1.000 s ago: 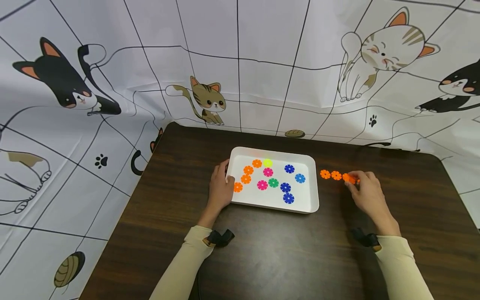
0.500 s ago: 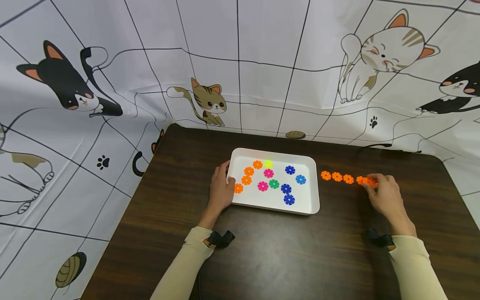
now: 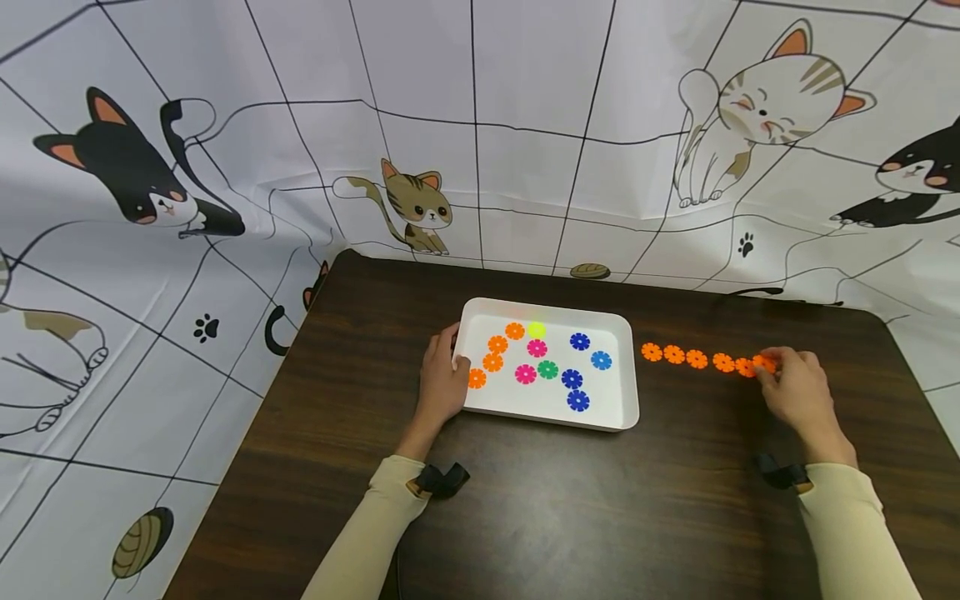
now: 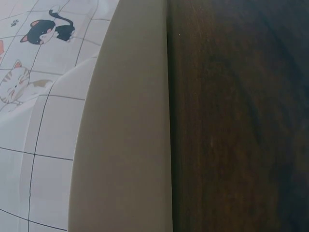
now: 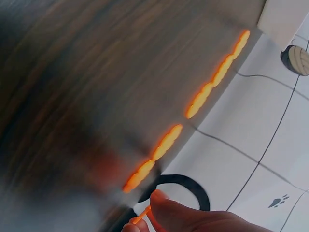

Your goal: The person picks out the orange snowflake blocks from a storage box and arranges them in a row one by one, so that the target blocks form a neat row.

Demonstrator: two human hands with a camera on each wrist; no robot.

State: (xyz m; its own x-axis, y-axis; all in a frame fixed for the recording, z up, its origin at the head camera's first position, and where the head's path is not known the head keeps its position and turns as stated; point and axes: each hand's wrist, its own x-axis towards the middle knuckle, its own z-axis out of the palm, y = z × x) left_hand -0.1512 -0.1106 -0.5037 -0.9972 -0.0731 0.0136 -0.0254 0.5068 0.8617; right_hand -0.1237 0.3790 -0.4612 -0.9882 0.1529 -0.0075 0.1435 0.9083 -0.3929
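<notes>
A white rectangular tray (image 3: pixel 551 418) lies on the dark wooden table, with small notched plastic discs inside. My left hand (image 3: pixel 444 375) grips its left side, thumb over the rim. To the tray's right, several orange discs (image 3: pixel 697 358) form a row on the table, with a small gap partway along. At the row's right end, my right hand (image 3: pixel 798 392) pinches another orange disc (image 3: pixel 765 364). In the right wrist view that disc (image 5: pixel 141 215) shows edge-on between thumb and finger. The left hand is out of sight in the left wrist view.
Inside the tray are orange discs (image 3: pixel 492 362), a yellow one (image 3: pixel 537 331), a green one (image 3: pixel 548 369), pink ones (image 3: pixel 526 374) and blue ones (image 3: pixel 578 401). A white cloth (image 3: pixel 525 167) printed with cats hangs behind the table (image 3: pixel 570 517) and along its left.
My right hand has moved right along the row, leaving orange discs on the table behind it, and now holds one at the far right end. The left hand stays at the tray.
</notes>
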